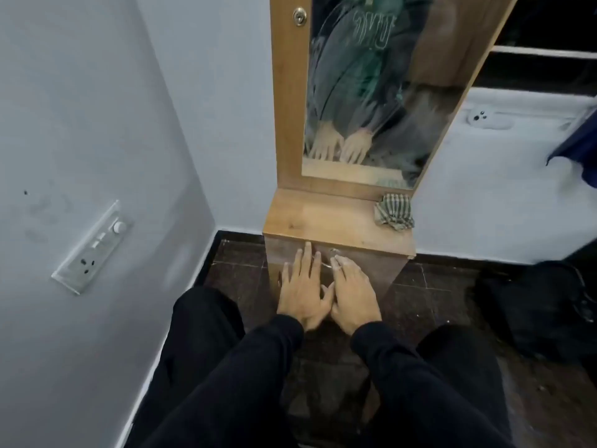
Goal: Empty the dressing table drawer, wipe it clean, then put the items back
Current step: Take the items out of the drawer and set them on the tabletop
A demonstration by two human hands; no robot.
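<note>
The drawer front [336,270] is a stiff brown laminate panel set just under the lighter wooden top [323,218] of the dressing table, and it stands closed, flush with the carcass. A panel like this should be rigid and slick, with nothing on the flat face to grip, so the place to take hold is probably the small metal fitting [333,252] near the upper middle, which may be a lock or a pull; the view is too soft to tell which. Failing that, the top edge of the panel is the likely purchase. Loaded with items, the drawer may feel fairly heavy and could stick on its runners, so a straight, even pull with both hands seems wise.

Both hands lie flat against the panel, side by side and touching at the thumbs. The left hand [302,291] has its fingers straight and slightly spread, the tips reaching almost to the top's edge. The right hand [353,294] has its fingers straight and close together, the tips just beside the metal fitting. Neither hand grips anything.

A crumpled checked cloth [394,212] lies on the top at the right, at the foot of the mirror [371,92], ready for wiping
</note>
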